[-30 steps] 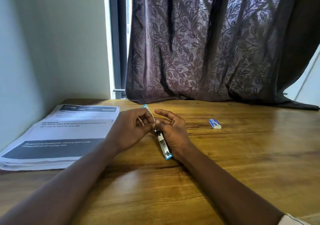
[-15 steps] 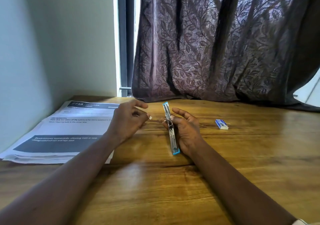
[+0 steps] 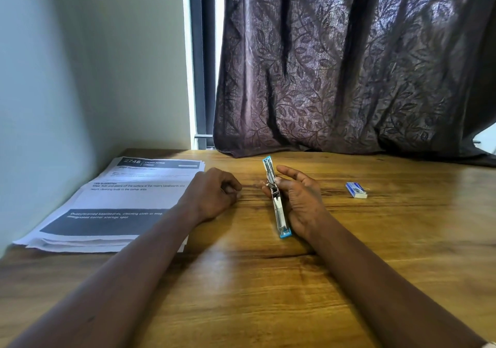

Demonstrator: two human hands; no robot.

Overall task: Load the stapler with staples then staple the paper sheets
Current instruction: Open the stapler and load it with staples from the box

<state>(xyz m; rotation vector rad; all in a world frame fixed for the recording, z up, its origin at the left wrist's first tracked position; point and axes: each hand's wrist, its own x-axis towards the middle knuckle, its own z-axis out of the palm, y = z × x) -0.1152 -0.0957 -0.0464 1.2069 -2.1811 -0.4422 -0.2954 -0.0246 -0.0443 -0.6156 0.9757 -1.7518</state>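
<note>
I am clamping my right grip [image 3: 300,202] on the open stapler [image 3: 280,213], lengthwise toward the desk's [image 3: 268,280] far edge, staple box [image 3: 356,190] lying rightward; left grip [image 3: 212,194] curled, contents untellable.

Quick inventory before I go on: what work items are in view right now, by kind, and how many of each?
stapler, opened out, held in the right hand: 1
staple box, blue and white, lying on the table: 1
stack of printed paper sheets: 1
Total: 3
</note>
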